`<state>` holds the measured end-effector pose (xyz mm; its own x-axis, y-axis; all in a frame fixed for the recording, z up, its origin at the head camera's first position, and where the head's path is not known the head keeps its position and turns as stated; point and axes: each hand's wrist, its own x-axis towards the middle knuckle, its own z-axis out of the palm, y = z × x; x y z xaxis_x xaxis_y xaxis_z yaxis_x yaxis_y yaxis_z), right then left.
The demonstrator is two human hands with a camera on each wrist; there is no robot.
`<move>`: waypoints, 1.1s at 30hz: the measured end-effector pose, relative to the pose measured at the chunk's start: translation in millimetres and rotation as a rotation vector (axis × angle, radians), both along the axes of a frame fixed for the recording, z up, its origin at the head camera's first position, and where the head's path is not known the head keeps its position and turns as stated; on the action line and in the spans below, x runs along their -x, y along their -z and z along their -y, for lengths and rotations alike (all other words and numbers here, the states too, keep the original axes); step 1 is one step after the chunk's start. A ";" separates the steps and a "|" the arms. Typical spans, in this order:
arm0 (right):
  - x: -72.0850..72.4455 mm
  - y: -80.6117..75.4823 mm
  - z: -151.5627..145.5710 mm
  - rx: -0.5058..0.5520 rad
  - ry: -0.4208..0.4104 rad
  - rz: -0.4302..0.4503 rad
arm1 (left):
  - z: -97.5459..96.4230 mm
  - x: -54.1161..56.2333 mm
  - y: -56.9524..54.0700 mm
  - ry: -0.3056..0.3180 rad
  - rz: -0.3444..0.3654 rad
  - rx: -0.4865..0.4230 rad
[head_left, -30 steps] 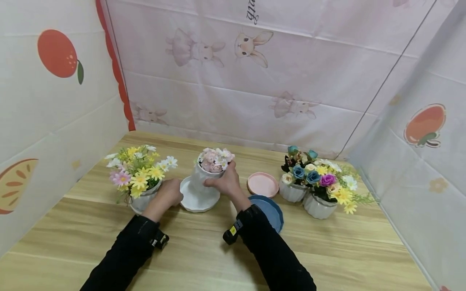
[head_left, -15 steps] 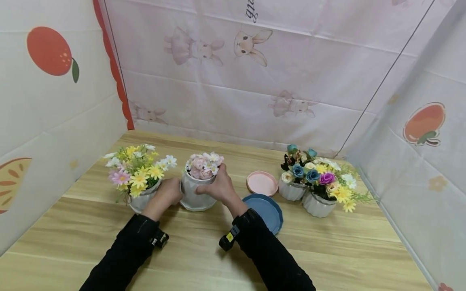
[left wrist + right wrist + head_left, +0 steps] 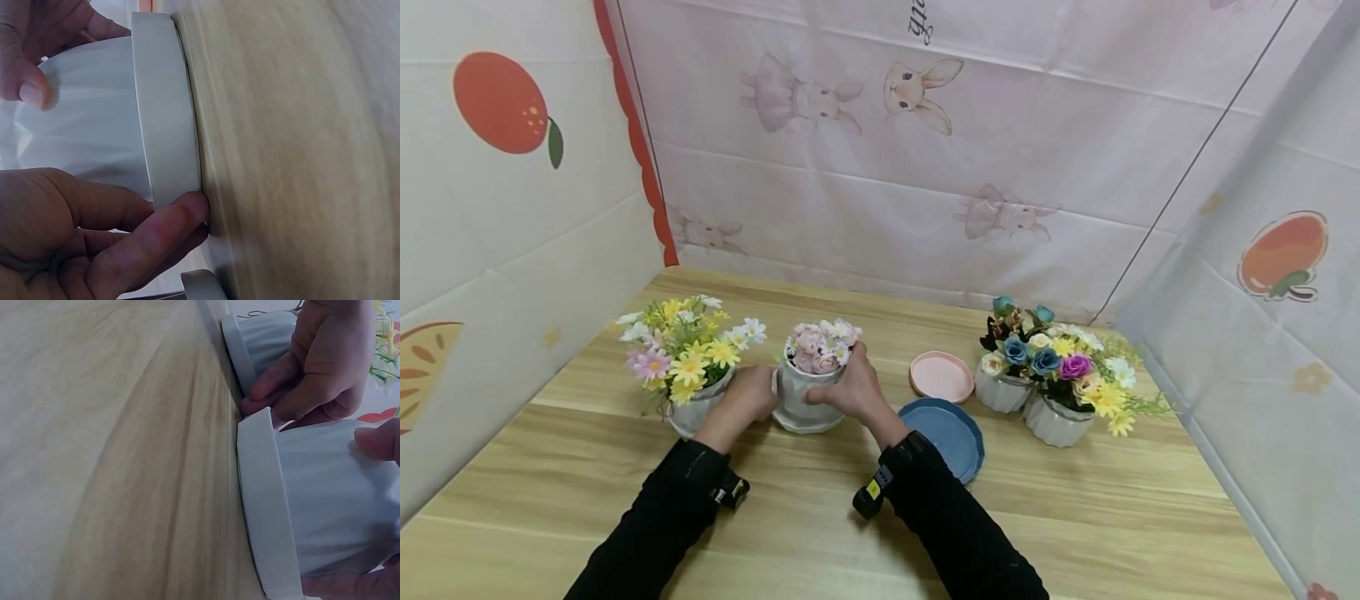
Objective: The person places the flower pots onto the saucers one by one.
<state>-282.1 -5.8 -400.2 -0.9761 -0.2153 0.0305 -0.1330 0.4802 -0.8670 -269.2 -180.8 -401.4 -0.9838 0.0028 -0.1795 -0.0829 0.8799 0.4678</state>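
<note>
A white ribbed flowerpot [image 3: 793,387] holding pink and white artificial flowers [image 3: 823,346] stands upright in a white saucer [image 3: 165,106]. My right hand [image 3: 852,389] grips the pot from its right side, thumb across the front. At the saucer's left edge, my left hand [image 3: 751,397] pinches the rim, its fingertips low by the tabletop in the left wrist view. Just left of that hand stands another white pot [image 3: 692,412] with yellow, white and pink daisies [image 3: 688,354], also on a saucer. The right wrist view shows the held saucer [image 3: 269,500] flat on the wood.
To the right lie a blue saucer [image 3: 951,437], partly under the right forearm, and a smaller pink saucer [image 3: 942,377]. Beyond them are two more white pots [image 3: 1058,423] with blue, purple and yellow flowers. Printed cloth walls [image 3: 865,167] enclose the wooden table [image 3: 805,533].
My right hand has brought the pot with pink flowers left and down into the white saucer; over the last half second it barely shifts. My left hand has stayed at the saucer's edge.
</note>
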 end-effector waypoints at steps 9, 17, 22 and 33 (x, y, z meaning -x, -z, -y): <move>-0.6 3.8 2.8 -0.015 -0.021 -0.018 | 0.2 -1.5 -1.2 -0.005 0.004 -0.014; -1.6 7.2 4.5 -0.026 -0.027 -0.030 | -0.8 -2.6 -0.8 0.000 -0.013 0.014; -1.0 8.7 5.7 -0.036 -0.014 -0.029 | -1.6 -1.8 -1.4 -0.006 0.009 0.011; 1.6 9.8 5.1 -0.041 -0.036 -0.022 | -3.3 -1.5 -1.9 0.019 0.015 0.075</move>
